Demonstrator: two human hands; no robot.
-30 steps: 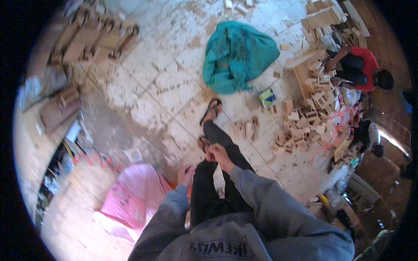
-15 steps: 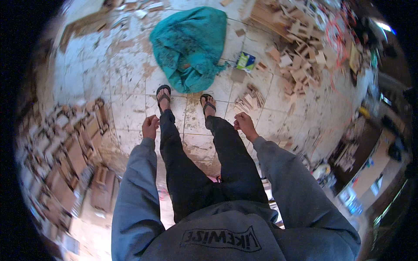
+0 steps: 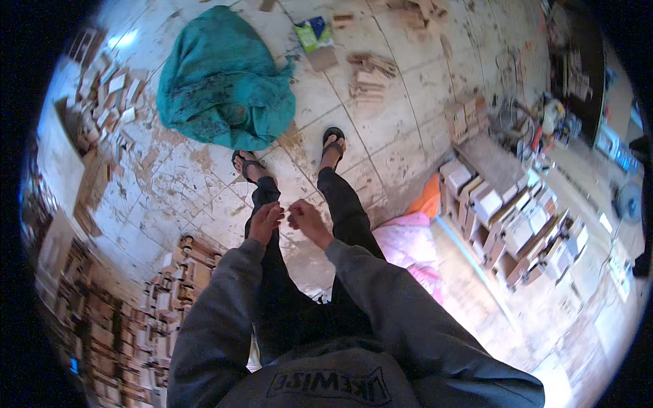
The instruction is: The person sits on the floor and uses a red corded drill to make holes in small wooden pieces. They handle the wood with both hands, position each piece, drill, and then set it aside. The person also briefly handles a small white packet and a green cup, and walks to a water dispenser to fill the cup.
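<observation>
My left hand (image 3: 265, 223) hovers in front of my left shin, its fingers loosely bent and no object seen in them. Just beside it, a small gap away, my right hand (image 3: 309, 221) faces it with curled fingers a little apart. It shows nothing in its grasp either. Both hands are slightly blurred. On the tiled floor ahead of my feet lies a green woven sack (image 3: 224, 85), bulging and stained dark. Its contents are covered. Close to its right lie a small blue and green packet (image 3: 314, 35) and a little pile of wood strips (image 3: 371, 78).
Wood offcuts (image 3: 112, 92) are heaped at the far left, and stacks of wooden pieces (image 3: 177, 285) stand near left. To my right are a pink cloth bundle (image 3: 408, 245), an orange cloth (image 3: 427, 197) and a stack of boards and blocks (image 3: 503, 204). Debris dots the tiles.
My view has turned to the right, so the sack now appears farther left. My hands have come from beside my legs to close together in front of them. My feet have changed position.
</observation>
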